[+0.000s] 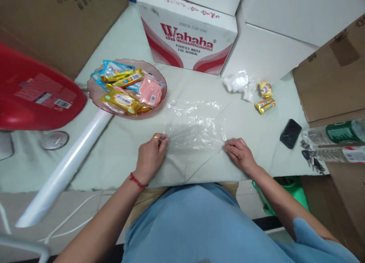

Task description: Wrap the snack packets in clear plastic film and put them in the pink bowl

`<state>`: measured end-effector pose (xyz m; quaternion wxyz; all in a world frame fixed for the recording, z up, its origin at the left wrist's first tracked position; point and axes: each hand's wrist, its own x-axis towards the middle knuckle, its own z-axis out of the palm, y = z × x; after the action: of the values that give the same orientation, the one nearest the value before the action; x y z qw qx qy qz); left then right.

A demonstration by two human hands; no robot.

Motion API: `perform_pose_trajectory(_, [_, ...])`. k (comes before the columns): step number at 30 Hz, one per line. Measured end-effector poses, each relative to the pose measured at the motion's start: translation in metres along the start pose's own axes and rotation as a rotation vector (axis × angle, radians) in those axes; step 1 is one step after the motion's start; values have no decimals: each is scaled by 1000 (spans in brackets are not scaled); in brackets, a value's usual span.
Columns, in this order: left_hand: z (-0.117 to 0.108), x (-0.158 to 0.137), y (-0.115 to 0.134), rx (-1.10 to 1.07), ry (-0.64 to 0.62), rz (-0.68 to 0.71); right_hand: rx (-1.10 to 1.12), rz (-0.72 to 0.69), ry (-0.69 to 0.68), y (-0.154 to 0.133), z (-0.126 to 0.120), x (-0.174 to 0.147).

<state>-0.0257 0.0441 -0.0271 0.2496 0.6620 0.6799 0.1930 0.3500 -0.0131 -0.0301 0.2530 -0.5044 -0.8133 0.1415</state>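
Clear plastic film [196, 131] is pinched between closed fingers of the left hand [150, 155] and right hand [240, 155].

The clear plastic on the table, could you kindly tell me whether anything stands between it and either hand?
Nothing visible does: the left hand pinches the clear plastic at its left side, the right hand at its right side. The pink plate lies farther back to the left, out of the way.
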Motion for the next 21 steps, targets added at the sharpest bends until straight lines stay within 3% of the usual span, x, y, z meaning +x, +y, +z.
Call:
perform_pose_trajectory(4, [7,-11,-7,143,-15,47,-25,-45,-37,5,-11,-16])
perform_pose_trajectory(6, [14,-17,-9,221,55,115,-47,-64,-41,8,-16,-20])
perform_pose_trajectory(8, [21,-23,-12,288,204,246,-68,-80,-45,11,-20,-22])
perform_pose_trajectory(11, [24,-26,-16,357,440,554,-89,-103,-66,14,-25,-21])
perform_pose_trajectory(13, [21,-24,-18,409,482,749,-103,-105,-85,15,-28,-21])
perform_pose_trajectory(15, [18,-22,-19,456,436,847,-115,-104,-98,15,-30,-21])
perform_pose_trajectory(18, [14,-16,-19,434,354,819,-135,-89,-99,14,-31,-24])
perform_pose_trajectory(21, [13,-11,-18,349,263,655,-150,-64,-86,14,-30,-28])
